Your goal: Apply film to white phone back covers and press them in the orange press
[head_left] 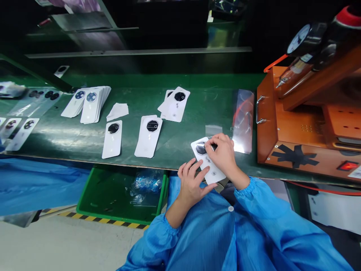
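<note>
A white phone back cover (213, 174) with a dark polygonal camera area lies tilted at the front edge of the bench, its lower end over my lap. My left hand (191, 184) rests along its lower left side with the fingers spread, one fingertip on its face and the thumb by its bottom edge. Above the camera area, my right hand (222, 152) has thumb and forefinger pinched together. Something small and dark shows between those fingers, too hidden to name. A small clear film piece (213, 130) lies just behind my right hand.
On the green bench are a single cover (111, 145), short stacks of covers (148, 139) (177, 107), a larger stack (91, 107) and a white paper scrap (117, 111). An orange machine (266, 124) stands right beside a clear plastic strip (243, 122). Below is a green bin (113, 214).
</note>
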Demonstrator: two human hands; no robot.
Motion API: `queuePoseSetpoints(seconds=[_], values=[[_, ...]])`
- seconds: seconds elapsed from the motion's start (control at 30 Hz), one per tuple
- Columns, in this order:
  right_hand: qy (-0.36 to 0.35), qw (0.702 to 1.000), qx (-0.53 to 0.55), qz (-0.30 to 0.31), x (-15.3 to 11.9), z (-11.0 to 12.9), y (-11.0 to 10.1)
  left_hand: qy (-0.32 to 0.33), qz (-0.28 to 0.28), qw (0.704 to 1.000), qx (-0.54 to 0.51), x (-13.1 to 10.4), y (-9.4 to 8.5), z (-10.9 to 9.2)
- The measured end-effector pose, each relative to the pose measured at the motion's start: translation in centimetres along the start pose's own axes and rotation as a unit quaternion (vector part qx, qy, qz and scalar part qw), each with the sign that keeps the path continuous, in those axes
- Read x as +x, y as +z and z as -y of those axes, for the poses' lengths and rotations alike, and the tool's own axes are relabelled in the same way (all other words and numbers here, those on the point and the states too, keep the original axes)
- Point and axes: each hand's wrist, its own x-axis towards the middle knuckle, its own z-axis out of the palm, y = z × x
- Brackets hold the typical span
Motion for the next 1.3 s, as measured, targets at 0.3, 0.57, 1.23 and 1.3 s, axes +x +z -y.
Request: queuePoseSetpoints(seconds=[0.3, 0.57, 1.23, 1.3], values=[[-0.025, 1.000, -0.006, -0.016, -0.5, -0.3, -0.2, -0.002, -0.004, 1.000, -0.011, 0.1, -0.2, -0.2], [-0.182, 0.981, 0.014, 0.065, -4.1, -0.8, -5.7, 0.007, 0.039, 0.999, -0.008, 0.2, -1.3, -0.1], [-0.239, 0.926, -0.184, -0.229, -19.3, -6.2, -21.5, 0.006, 0.178, 0.880, -0.439, 16.5, -3.4, -12.1], [-0.211, 0.912, -0.211, -0.283, -21.2, -7.0, -22.8, -0.020, 0.283, 0.823, -0.491, 18.8, -1.8, -14.8]])
